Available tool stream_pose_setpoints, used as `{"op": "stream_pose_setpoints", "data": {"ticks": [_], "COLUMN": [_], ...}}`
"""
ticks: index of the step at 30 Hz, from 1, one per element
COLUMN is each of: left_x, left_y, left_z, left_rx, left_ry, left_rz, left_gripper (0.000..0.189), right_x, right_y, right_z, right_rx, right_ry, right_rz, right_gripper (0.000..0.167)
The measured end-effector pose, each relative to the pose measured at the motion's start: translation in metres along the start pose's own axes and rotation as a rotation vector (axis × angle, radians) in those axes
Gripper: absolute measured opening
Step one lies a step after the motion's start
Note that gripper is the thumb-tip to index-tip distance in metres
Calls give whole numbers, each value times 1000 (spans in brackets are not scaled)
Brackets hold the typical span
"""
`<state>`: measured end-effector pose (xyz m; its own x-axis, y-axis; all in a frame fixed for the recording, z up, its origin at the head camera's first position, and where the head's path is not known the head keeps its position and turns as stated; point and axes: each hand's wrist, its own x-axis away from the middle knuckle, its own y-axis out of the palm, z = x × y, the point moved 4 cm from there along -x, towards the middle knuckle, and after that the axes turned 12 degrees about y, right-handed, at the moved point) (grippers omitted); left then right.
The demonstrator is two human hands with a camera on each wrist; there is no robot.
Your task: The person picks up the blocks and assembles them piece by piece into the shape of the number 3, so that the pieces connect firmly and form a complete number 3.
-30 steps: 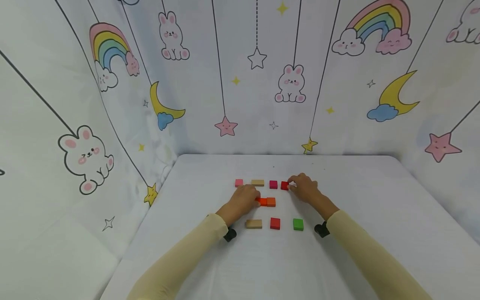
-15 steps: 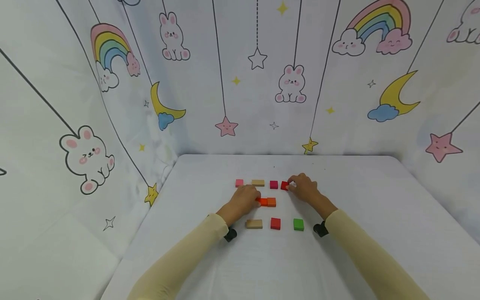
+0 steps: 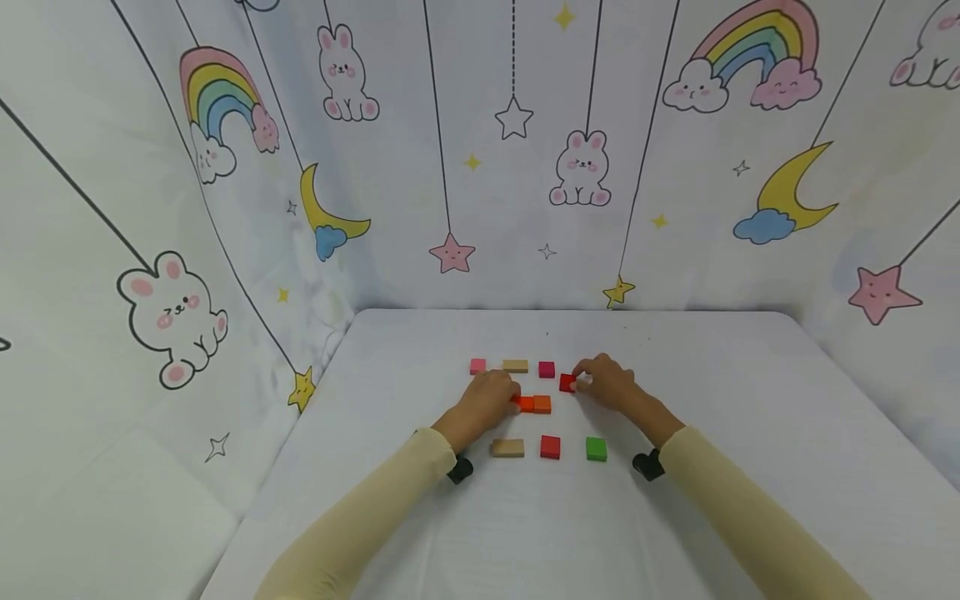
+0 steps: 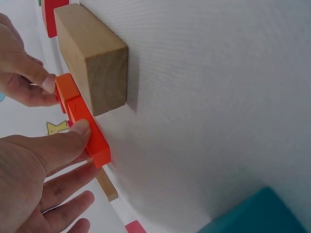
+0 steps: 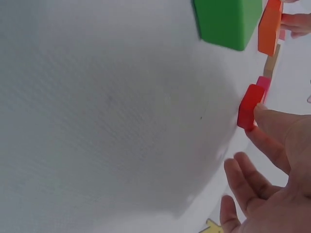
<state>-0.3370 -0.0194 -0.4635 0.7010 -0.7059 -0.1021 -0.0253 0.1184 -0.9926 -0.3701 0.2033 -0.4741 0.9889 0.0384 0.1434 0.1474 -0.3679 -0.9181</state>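
Thumb and fingers of my left hand pinch a red-orange block at its near end, low over the white table. Its other end meets an orange block, and the two form a short row. To the right, my right hand pinches a small red block between thumb and index finger. In the right wrist view this red block appears close to the table, with the other fingers spread away from it. The left hand covers part of the red-orange block in the head view.
Behind lie a pink block, a wooden block and a magenta block. Nearer are another wooden block, a second red block and a green block. A teal block shows in the left wrist view.
My right hand has brought the red block slightly toward me, out of line with the magenta block and closer to the orange one. The left hand stays where it was.
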Motion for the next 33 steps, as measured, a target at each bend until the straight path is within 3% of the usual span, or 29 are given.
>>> {"op": "stream_pose_setpoints", "data": {"ticks": [8,33], "left_x": [1,0], "left_y": [0,1], "left_z": [0,1], "left_rx": [4,-12], "left_ry": [-6,-2], "left_rz": [3,1], "left_gripper": [15,17], "right_x": [6,9], "right_y": [7,12], "right_z": [-11,-24], "right_rx": [-14,-18], "right_ry": [-49,-93], "right_rz": [-7,8], "right_gripper": [27,29]}}
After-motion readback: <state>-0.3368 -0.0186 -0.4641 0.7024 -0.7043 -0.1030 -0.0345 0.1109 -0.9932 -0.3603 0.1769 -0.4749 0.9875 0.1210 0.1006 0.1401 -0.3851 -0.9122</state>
